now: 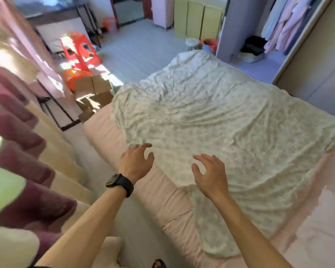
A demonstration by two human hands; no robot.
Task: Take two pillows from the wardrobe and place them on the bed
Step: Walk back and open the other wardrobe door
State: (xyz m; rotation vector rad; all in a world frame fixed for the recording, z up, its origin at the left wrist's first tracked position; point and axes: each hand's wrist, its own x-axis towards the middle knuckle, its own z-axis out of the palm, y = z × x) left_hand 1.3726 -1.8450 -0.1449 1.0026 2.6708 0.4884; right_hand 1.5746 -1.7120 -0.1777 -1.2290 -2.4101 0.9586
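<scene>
hands out over the near edge of the bed (211,117), both empty: the left hand (136,162), with a black watch (120,183) on its wrist, and the right hand (210,176) hover apart, fingers spread, gripping nothing. no pillow lies on the rumpled floral sheet (230,105), so neither looks delivered yet. the wardrobe (278,31) stands open across the room past the far corner of the bed, clothes hanging inside; i can't make out any pillows in it from here. the risk, i'd say, is the walk round: cardboard boxes (94,91) and a red stool (79,50) crowd the floor on the far left, and carrying two bulky pillows at once could block the view of the feet.
</scene>
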